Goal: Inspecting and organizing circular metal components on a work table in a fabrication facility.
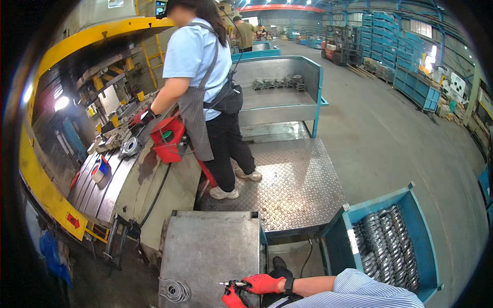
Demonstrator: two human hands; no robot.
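Note:
Both my hands wear red gloves and are close together over the near edge of a grey metal table (213,241). My right hand (263,284) is closed on a slim, pale, pointed tool (228,283) whose tip points left; its exact kind is too small to tell. Just below it, my left hand (234,297) has its fingers curled up against the tool's dark part, and what it grips is partly hidden. On the table to the left lies a small stack of grey ring-shaped metal parts (175,290).
At my right stands a blue bin (336,233) with rows of stacked metal parts (386,246). A co-worker (197,66) stands on a diamond-plate platform (287,174) at a yellow-framed press (51,197). A red control box (167,138) is beside them. Behind is another blue-edged bin (277,114).

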